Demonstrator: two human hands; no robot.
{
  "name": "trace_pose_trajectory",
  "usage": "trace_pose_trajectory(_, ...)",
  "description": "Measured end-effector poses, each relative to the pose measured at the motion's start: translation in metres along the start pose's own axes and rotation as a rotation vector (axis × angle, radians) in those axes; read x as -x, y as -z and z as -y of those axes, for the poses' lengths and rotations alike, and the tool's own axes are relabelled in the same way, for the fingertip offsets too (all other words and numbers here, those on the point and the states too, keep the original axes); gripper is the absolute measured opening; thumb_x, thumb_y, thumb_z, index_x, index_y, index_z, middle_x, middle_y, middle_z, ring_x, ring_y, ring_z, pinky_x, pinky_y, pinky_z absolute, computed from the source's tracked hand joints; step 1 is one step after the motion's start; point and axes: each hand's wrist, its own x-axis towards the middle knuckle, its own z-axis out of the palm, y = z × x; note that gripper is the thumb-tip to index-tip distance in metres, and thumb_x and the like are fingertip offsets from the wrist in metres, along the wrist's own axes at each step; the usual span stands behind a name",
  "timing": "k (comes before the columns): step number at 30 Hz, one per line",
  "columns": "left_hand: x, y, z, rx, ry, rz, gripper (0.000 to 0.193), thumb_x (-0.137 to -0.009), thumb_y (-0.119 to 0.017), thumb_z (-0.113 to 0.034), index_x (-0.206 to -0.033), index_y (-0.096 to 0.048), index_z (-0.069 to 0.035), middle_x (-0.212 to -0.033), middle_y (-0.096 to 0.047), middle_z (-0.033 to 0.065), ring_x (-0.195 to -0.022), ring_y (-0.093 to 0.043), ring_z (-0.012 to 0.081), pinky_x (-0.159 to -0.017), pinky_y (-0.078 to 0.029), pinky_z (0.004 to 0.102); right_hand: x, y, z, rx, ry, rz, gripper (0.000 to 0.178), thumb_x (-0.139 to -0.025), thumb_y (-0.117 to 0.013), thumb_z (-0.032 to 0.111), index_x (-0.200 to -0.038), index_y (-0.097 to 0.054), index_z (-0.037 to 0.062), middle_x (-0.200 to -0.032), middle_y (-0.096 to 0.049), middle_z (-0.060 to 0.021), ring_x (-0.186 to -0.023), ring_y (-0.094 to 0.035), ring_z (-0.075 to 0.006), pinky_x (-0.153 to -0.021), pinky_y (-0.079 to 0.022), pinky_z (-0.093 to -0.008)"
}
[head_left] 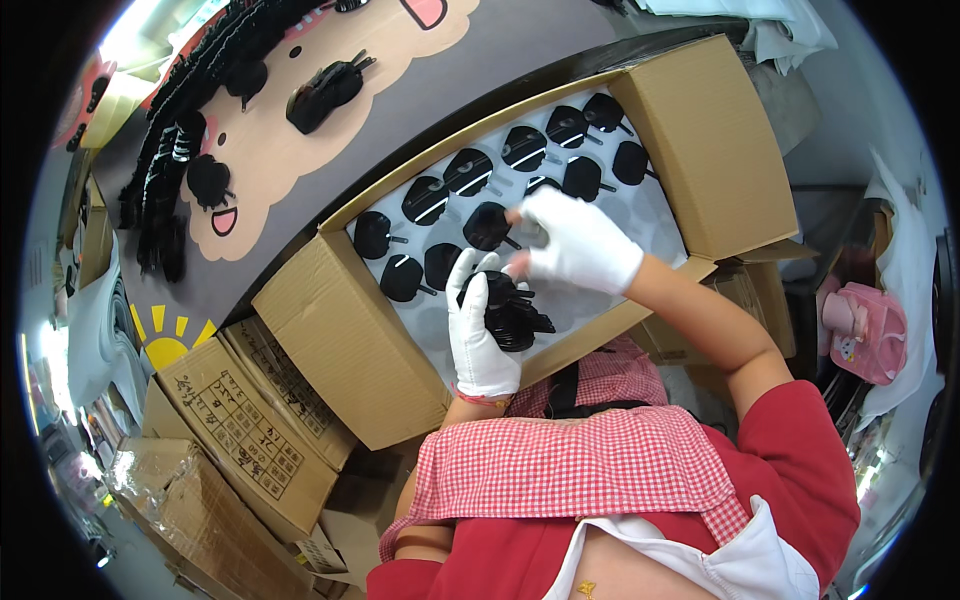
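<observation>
The left hand (482,340), in a white glove, grips a bunch of black pieces (516,318) over the near side of an open cardboard box (700,150). The gloved right hand (580,242) is just beside it, bare thumb and forefinger spread apart; whether they touch a piece cannot be told. Single black pieces (468,172) lie in rows on white sheeting (645,215). Black piles (330,97) sit on the tabletop (440,95), far left.

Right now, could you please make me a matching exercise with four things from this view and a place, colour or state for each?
1. Left hand
2. Right hand
3. Apron
4. Pink bag

A. Far right of the picture
B. Holding black pieces
C. Red-and-white checked
D. Gloved in white, some fingertips bare

Pairs: 1-B, 2-D, 3-C, 4-A
</observation>
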Motion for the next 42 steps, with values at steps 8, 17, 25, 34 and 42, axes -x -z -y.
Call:
trace_pose_trajectory(8, 0.034, -0.001, -0.008, -0.032, -0.027, 0.015, 0.037, -0.092, -0.061, -0.002, -0.128, -0.053, -0.007, -0.117, -0.059, 0.0064, -0.103, -0.058, 0.0147, -0.090, -0.049, 0.0292, 0.051, -0.002, 0.060, -0.265, -0.260, 0.223, 0.025, -0.079, -0.074, 0.026, -0.089, -0.070, 0.0030, -0.079, -0.068, -0.0171, -0.073, -0.067, -0.0318, -0.067, -0.053, -0.0372)
trace_pose_trajectory(17, 0.065, 0.051, -0.047, 0.004, 0.460, -0.260, 0.039, -0.093, -0.059, -0.010, -0.130, -0.051, -0.003, -0.115, -0.062, 0.0085, -0.098, -0.062, 0.0196, -0.086, -0.054, 0.0367, 0.030, -0.059, 0.063, -0.271, -0.176, 0.188, 0.023, -0.079, -0.072, 0.027, -0.086, -0.071, 0.0057, -0.077, -0.069, -0.0147, -0.071, -0.068, -0.0315, -0.067, -0.053, -0.0365)
trace_pose_trajectory(25, 0.066, 0.056, -0.048, 0.288, 0.530, -0.238, 0.021, -0.093, -0.057, -0.015, -0.110, -0.060, -0.003, -0.107, -0.064, 0.0090, -0.100, -0.063, 0.0230, -0.091, -0.053, 0.0440, 0.061, -0.042, 0.001, 0.082, -0.223, -0.125, 0.018, -0.081, -0.070, 0.024, -0.088, -0.072, 0.0076, -0.083, -0.069, -0.0127, -0.079, -0.067, -0.0311, -0.072, -0.054, -0.0385)
trace_pose_trajectory(34, 0.050, 0.041, -0.031, 0.139, 0.395, -0.147, 0.038, -0.089, -0.064, -0.016, -0.126, -0.056, -0.013, -0.111, -0.062, 0.0083, -0.101, -0.062, 0.0243, -0.083, -0.054, 0.0429, 0.100, 0.014, -0.076, 0.271, -0.284, -0.417, 0.015, -0.075, -0.077, 0.015, -0.087, -0.072, 0.0066, -0.084, -0.069, -0.0109, -0.075, -0.067, -0.0282, -0.069, -0.054, -0.0344)
trace_pose_trajectory(42, 0.035, 0.016, -0.011, -0.140, 0.271, 0.095, 0.053, -0.088, -0.061, -0.005, -0.139, -0.044, -0.012, -0.126, -0.055, 0.0111, -0.108, -0.059, 0.0240, -0.088, -0.055, 0.0412, 0.109, 0.048, -0.081, 0.500, -0.340, -0.426, 0.015, -0.081, -0.071, 0.023, -0.086, -0.073, 0.0088, -0.083, -0.070, -0.0111, -0.075, -0.067, -0.0293, -0.069, -0.054, -0.0370)
